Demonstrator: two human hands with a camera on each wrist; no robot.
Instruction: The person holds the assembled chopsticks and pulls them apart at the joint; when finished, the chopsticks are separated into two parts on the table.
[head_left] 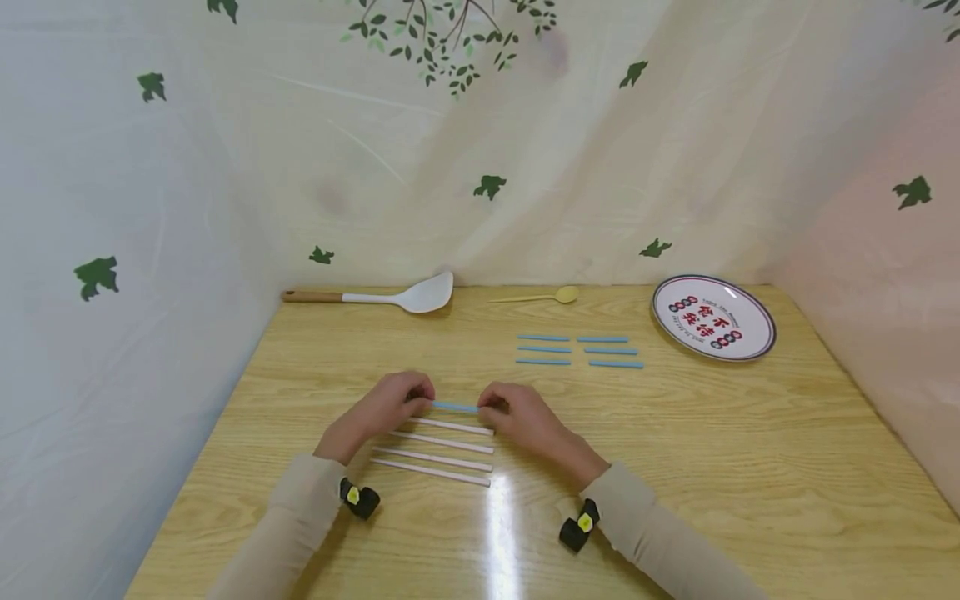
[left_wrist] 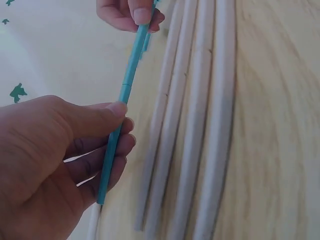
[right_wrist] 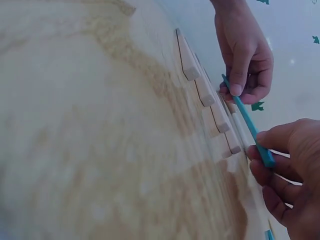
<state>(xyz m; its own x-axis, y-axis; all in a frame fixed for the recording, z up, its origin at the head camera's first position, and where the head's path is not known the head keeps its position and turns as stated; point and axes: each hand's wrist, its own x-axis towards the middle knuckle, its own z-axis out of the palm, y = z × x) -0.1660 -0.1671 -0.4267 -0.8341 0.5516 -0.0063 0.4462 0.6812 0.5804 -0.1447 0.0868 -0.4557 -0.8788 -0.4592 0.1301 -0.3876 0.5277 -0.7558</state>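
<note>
Left hand [head_left: 386, 404] pinches blue stick [head_left: 455, 407] near one end, fingers curled; right hand [head_left: 528, 417], fingers likewise pinching, has other end. Stick spans gap between hands, just beyond row of white sticks [head_left: 442, 442] on desk [head_left: 712, 467]. Farther back: six loose blue pieces [head_left: 543, 349], plate [head_left: 750, 308], spoon [head_left: 567, 294], spatula [head_left: 427, 294].

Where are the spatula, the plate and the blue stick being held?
Spatula [head_left: 426, 295]: head view, white blade.
Plate [head_left: 714, 319]: head view, printed middle.
Blue stick being held [left_wrist: 133, 62]: left wrist view, upper part.
</note>
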